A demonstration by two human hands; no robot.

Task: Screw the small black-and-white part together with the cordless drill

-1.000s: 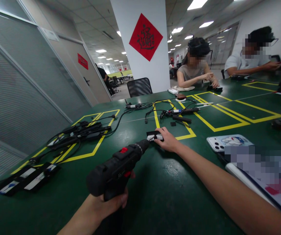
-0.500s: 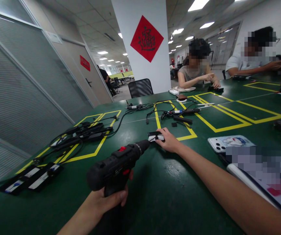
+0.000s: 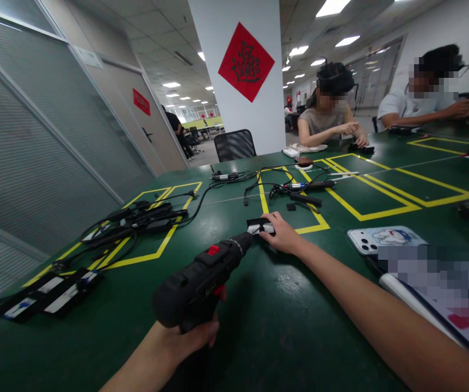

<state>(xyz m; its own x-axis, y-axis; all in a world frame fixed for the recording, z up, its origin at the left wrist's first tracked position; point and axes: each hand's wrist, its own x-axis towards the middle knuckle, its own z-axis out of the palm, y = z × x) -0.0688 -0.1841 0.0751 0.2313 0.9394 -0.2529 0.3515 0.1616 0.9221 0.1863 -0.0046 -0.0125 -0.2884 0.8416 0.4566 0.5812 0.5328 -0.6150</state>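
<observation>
My left hand [image 3: 189,337] is wrapped round the grip of a black cordless drill [image 3: 199,277] with red switches. The drill points forward and right, its chuck end close to a small black-and-white piece [image 3: 264,227] on the green table [image 3: 267,337]. My right hand [image 3: 281,234] pins that piece with its fingers closed over the right end. The tip of the bit shows against the white part; whether it touches cannot be made out. The kind of the piece does not show clearly.
Black cables and adapters [image 3: 148,218] lie tangled at left, near black-and-white strips [image 3: 50,294]. Ahead are more cables, a pen-like tool [image 3: 312,186] and a small black block [image 3: 290,207]. A phone [image 3: 385,239] lies at right. Two people sit across the table.
The drill and my left hand have shifted slightly right and forward, bringing the chuck end nearer the piece. My right hand has stayed put on it.
</observation>
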